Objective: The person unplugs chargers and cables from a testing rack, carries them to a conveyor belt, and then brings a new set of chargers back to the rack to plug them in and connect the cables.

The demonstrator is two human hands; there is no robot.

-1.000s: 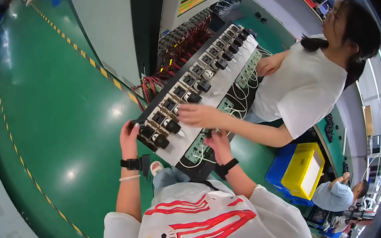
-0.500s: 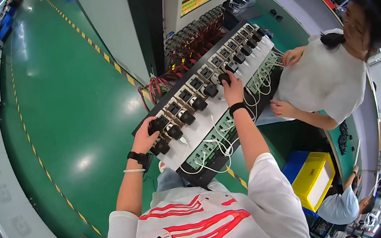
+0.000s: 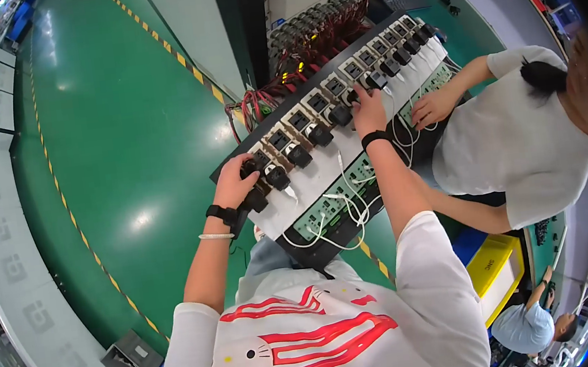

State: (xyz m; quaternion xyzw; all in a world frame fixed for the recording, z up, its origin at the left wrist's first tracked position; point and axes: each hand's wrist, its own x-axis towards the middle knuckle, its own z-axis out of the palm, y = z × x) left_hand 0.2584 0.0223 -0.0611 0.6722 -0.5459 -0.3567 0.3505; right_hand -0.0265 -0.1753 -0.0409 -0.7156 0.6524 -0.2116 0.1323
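Observation:
A long test rack with a row of sockets [image 3: 298,119] slants from near left to far right, several black power adapters [image 3: 319,135] plugged along it. My left hand [image 3: 235,181] curls its fingers round a black power adapter at the near-left end of the row. Farther along, my right hand [image 3: 369,110] grips another black power adapter [image 3: 352,95] against the sockets; the fingers partly hide it. Below the row runs a white panel [image 3: 307,189], then a green strip of ports [image 3: 313,223] with white cables [image 3: 347,206] plugged in.
At right a co-worker in white [image 3: 515,134] has one hand [image 3: 433,108] on cables at the rack's far green strip. Red wires [image 3: 259,107] bunch behind the sockets beside a grey cabinet [image 3: 190,27]. A yellow crate [image 3: 492,269] stands lower right, near another seated person [image 3: 524,327].
My right hand has brought its black adapter from above the row's edge in to the sockets. My left hand stays at the near-left end. The co-worker's hand has reached onto the cables.

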